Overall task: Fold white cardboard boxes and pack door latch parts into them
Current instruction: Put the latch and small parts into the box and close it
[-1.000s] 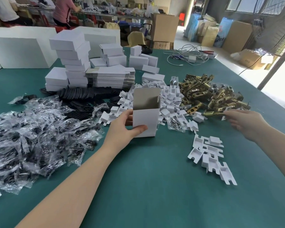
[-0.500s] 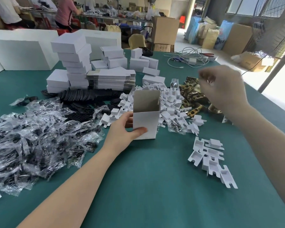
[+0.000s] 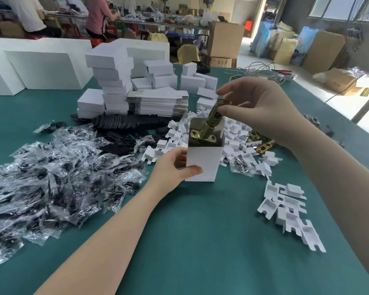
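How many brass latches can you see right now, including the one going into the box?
3 plainly: one brass latch pinched by the right hand over the open box; two lying right of the box. The arm likely hides more.

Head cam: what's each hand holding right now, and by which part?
Left hand grips the upright open white box by its lower side wall. Right hand pinches the brass latch at its upper end, faceplate down at the box mouth.

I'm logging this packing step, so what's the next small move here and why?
Probably lower the brass latch straight down and let go. The right hand pinches its upper end, its faceplate is already inside the open top of the white box, and the left hand holds the box upright.
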Demonstrator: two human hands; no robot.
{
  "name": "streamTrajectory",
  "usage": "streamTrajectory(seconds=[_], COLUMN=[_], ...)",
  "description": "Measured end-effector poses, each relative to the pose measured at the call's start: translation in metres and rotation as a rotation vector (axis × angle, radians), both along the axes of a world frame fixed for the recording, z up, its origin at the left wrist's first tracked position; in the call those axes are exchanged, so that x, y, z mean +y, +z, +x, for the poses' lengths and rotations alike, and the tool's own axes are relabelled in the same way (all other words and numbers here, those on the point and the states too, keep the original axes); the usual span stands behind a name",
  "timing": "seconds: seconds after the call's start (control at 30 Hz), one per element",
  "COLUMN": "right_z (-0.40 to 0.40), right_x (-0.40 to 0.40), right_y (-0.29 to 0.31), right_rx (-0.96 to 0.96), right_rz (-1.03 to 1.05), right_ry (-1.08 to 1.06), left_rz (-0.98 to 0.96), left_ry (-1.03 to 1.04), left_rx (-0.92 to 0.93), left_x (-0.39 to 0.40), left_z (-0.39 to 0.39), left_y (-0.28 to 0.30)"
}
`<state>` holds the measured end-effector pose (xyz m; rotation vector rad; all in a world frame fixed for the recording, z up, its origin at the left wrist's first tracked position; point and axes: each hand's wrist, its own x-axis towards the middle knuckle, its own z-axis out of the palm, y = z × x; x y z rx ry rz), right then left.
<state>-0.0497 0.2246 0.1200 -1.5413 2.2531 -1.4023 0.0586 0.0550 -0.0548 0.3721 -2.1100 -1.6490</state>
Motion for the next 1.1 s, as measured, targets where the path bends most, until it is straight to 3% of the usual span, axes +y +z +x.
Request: streamTrajectory(seconds=[0.27,0.5,0.6,0.7,0.77,0.93,1.1], right_z=[-0.008,0.002,-0.001,-0.021,-0.04,-0.07,-0.071], right_x=[-0.008,-0.015,-0.008,0.004,0.013,0.041,0.051], right_y=[-0.009,-0.042,-0.036,-0.037,-0.051,-0.101,-0.113], right_rx=[0.216,0.621,0.368,0.145,0.159,0.188,0.154], right_rz=[0.162,0.357,0.143,-0.074,0.069,0.818,0.897], right_ry=[-0.021,-0.033,-0.021,-0.264,-0.444,-0.589,-0.639], left_rz=[0.038,0.064,0.067,0.067,0.074,0.054,0.032], left_ry=[0.002,0.022,0.014,0.011,0.005,0.013,0.023], left_rx=[-0.006,-0.008,-0.014,-0.009,-0.005,-0.003,-0.002], left_x=[0.002,0.004,0.004,0.005,0.006,0.005,0.003], left_z=[0.001,0.001,0.002,0.002,0.002,0.001,0.0], left_y=[0.002,0.004,0.004,0.005,0.005,0.003,0.001])
